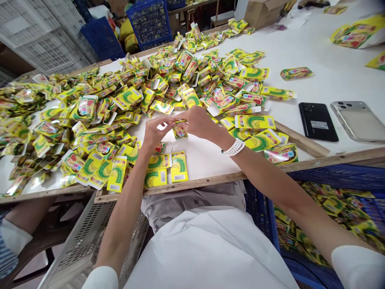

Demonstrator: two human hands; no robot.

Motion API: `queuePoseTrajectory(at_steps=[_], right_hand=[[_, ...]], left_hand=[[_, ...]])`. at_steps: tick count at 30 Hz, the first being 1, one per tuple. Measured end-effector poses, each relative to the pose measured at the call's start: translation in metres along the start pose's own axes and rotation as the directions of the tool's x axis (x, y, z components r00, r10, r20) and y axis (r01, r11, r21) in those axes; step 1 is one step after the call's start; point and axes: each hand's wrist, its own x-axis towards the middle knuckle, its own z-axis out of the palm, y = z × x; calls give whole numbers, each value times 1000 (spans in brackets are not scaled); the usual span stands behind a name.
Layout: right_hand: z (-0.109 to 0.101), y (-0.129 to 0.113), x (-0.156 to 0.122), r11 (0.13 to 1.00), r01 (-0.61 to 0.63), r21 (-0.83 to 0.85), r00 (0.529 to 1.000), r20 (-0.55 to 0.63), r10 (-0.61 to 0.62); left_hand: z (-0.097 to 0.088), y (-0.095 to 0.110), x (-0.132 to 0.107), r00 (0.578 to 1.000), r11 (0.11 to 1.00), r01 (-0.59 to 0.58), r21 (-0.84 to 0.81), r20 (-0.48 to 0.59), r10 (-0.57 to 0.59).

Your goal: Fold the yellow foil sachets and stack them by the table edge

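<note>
Left hand (154, 130) and right hand (199, 123) met over the white tabletop (207, 158), fingertips of both pinching one small yellow-and-green printed carton (180, 131), held between them and partly hidden by the fingers. White bead bracelet (233, 147) on the right wrist. Around six o'clock from the hands, a few flattish cartons (179, 166) lay just inside the wooden edge strip (198, 182). A jumbled heap of like cartons (132, 98) spread from nine round to one o'clock, many with white flaps sticking out. At three o'clock, a black smartphone (319, 121) lay beside a silver-backed phone (359, 120). Below table level, a blue crate (325, 173) at four o'clock contained more cartons; a pale perforated crate (86, 237) stood at seven. Beyond the table, a cardboard box (264, 13) sat at one o'clock.
</note>
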Motion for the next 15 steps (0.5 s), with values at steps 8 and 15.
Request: queuePoseTrajectory(at_steps=[8,15], right_hand=[[1,14,3,999,-21,28,998,-59,23],[-5,3,-1,992,-42,-121,996,75,51]], left_hand=[[6,-1,1,997,993,58,-107,59,-52],[10,4,-1,995,992,96,-79,48,-93]])
